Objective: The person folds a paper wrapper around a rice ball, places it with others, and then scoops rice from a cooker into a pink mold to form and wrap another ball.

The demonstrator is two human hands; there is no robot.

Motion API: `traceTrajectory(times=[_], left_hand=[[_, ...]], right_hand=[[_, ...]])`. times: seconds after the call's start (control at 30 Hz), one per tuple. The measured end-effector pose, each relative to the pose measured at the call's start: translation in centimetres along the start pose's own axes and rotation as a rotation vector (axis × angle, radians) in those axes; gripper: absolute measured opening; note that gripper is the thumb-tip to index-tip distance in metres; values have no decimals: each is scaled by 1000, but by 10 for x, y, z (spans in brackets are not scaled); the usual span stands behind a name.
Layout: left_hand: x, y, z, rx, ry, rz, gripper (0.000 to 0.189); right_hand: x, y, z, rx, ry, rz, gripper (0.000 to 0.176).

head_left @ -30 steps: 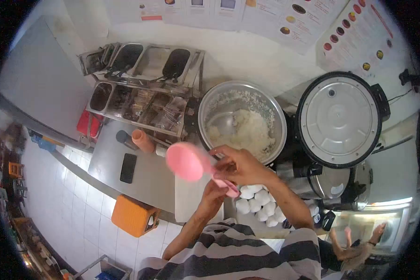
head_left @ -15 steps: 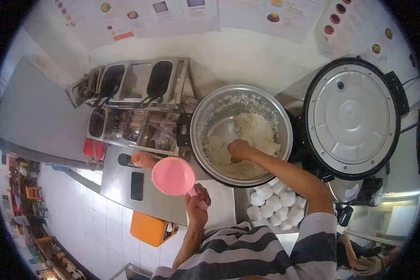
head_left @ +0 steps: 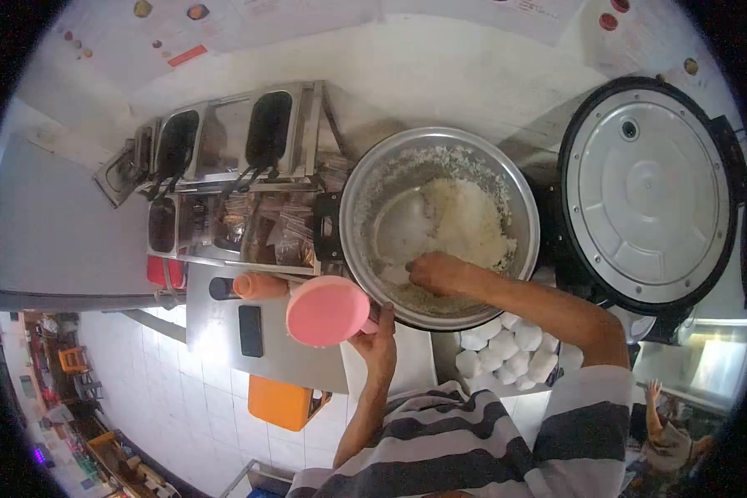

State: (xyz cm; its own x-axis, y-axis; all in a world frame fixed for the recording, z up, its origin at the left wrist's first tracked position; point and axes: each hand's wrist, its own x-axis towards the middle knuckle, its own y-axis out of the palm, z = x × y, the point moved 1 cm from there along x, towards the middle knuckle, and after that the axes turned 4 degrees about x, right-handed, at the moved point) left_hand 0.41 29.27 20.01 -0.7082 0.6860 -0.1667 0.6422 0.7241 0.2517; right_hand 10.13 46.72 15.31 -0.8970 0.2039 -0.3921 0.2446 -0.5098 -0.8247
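My left hand [head_left: 378,344] grips the handle of a pink dipper [head_left: 327,312], whose round bowl is beside the near left rim of a large metal pot [head_left: 529,249]. Cooked white rice [head_left: 469,220] lies on the pot's bottom, with grains stuck around its inner wall. Down inside the pot, near its front wall, is my right hand [head_left: 441,274], fingers curled closed. Whatever those fingers hold is hidden from view.
A rounded lid [head_left: 643,187] stands raised right of the pot. White rounded bundles [head_left: 506,353] lie in front. Metal containers [head_left: 270,129] and packets fill a rack on the left. A phone [head_left: 251,330] and an orange bottle [head_left: 260,286] rest on the counter; another person [head_left: 668,432] is lower right.
My left hand has brought the pink dipper up and right, closer to the pot. My right hand has shifted toward the pot's near wall. The whole view has also shifted slightly.
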Motion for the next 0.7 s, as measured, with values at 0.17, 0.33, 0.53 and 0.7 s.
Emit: traceTrajectory(times=[0.17, 0.33, 0.53, 0.7], left_hand=[[0, 3, -10, -48, -21, -15, 24], [1, -2, -10, -50, -59, -15, 28], [0, 3, -10, -79, -66, -8, 30], [-1, 1, -5, -40, -74, -16, 31]], right_hand=[[-6, -32, -25, 7, 65, -69, 21], [-24, -115, 7, 35, 151, 160, 26], [-4, -59, 18, -131, 54, 88, 11], [22, -15, -1, -163, -45, -49, 10]])
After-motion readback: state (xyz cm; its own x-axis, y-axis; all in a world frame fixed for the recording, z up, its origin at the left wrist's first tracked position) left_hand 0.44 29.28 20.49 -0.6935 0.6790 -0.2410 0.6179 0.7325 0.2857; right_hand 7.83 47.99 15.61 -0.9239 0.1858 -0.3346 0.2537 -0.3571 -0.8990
